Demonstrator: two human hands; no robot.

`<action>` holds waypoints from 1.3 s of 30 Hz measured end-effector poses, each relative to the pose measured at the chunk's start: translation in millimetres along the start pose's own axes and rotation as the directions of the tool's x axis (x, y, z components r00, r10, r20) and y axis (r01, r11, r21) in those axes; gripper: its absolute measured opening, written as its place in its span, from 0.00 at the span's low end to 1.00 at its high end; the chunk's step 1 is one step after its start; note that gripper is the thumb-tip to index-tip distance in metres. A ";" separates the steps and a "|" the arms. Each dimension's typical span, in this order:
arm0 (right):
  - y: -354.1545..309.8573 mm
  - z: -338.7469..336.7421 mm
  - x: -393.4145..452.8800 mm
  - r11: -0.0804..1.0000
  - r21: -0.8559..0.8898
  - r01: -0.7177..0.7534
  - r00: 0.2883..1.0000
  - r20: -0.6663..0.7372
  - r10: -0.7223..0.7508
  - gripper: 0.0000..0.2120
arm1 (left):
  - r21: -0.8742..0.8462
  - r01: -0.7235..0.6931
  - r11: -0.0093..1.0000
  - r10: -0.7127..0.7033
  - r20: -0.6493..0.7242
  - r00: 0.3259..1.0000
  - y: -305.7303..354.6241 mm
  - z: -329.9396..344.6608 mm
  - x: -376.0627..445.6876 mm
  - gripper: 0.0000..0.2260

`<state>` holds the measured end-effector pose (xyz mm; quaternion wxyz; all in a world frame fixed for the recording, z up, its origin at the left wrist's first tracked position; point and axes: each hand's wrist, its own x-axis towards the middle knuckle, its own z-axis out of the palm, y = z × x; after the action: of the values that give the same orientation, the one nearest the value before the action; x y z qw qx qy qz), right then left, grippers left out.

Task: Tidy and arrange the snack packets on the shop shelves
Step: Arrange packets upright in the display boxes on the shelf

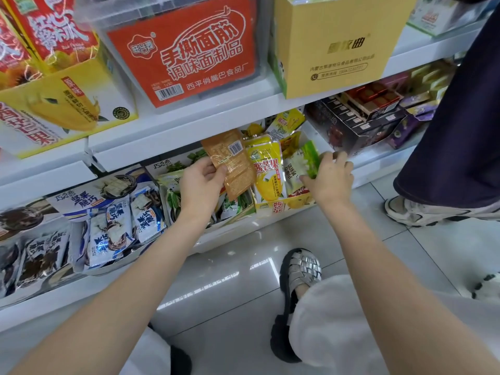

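The flat orange foil snack packet (230, 161) stood in the left hand (201, 185), pinched at its lower edge between thumb and fingers, long axis nearly upright, barcode label up, just left of the yellow display carton (281, 205). At that carton's right end the right hand (331, 174) gripped a green-and-white packet (304, 163). Above the carton, a red box label (189, 55) read "手撕面筋 调味面制品".

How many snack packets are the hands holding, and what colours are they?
Orange packet, in the left hand: 1
Green-and-white packet, in the right hand: 1
Total: 2
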<state>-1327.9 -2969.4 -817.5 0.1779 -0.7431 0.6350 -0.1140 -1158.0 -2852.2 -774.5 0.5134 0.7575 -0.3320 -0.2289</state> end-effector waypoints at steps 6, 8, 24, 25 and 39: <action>-4.6 13.2 12.2 0.998 0.021 0.063 0.987 -0.148 -0.059 0.17 | 0.025 0.005 1.000 -0.007 0.075 0.997 1.9 -4.6 -7.6 0.10; -4.5 12.9 16.8 0.994 0.025 0.108 0.970 -0.222 -0.100 0.14 | 0.035 0.022 0.999 -0.026 0.101 0.995 0.1 -7.0 -9.9 0.10; -25.2 -107.4 -98.5 -0.160 0.975 -0.153 0.980 0.171 0.099 0.21 | -0.329 0.544 0.772 -0.254 0.625 0.738 58.5 -55.0 -56.4 0.12; -29.5 -119.7 -101.9 -0.125 0.986 -0.109 0.991 0.119 0.068 0.21 | -0.318 0.509 0.800 -0.231 0.620 0.750 67.0 -62.2 -56.5 0.11; -106.7 -208.4 -94.9 0.411 0.830 0.377 0.919 -0.278 -0.281 0.27 | -0.393 0.214 0.894 -0.018 0.446 0.895 163.9 -97.7 -33.1 0.09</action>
<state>-1329.9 -2887.1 -578.7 0.4730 -0.6522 0.3374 -0.4869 -1157.0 -2808.0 -586.0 0.5669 0.5738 -0.3313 -0.4894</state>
